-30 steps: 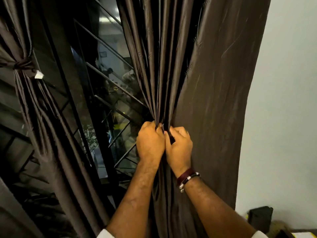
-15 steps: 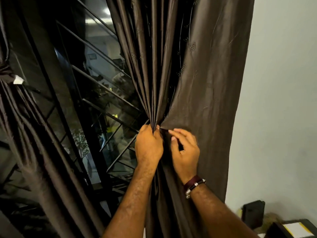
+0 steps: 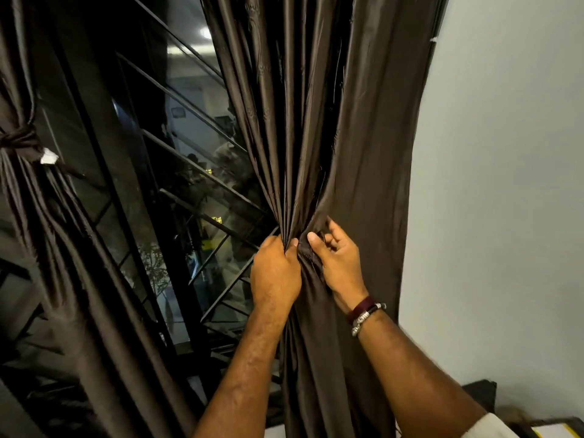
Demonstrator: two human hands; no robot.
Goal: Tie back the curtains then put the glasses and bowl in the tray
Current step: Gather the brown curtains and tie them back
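Note:
A dark brown right curtain [image 3: 363, 137] hangs in front of me, its folds gathered to a narrow waist at mid height. My left hand [image 3: 275, 273] grips the bunched folds from the left side. My right hand [image 3: 338, 260], with bands on its wrist, pinches the cloth just right of the bunch, thumb up and fingers curled into the fabric. At the far left the other curtain [image 3: 41, 216] is tied back with a knot [image 3: 19, 142]. No glasses, bowl or tray are in view.
Between the curtains is a dark window [image 3: 177, 200] with slanted metal bars and reflections. A pale wall [image 3: 505, 184] fills the right side. A dark object [image 3: 478, 398] and a white-and-yellow thing [image 3: 550, 430] sit at the bottom right corner.
Both hands stay on the right curtain's gathered waist. My right hand has shifted its fingers, going from flat on the cloth to curled and pinching it. The view has swung slightly.

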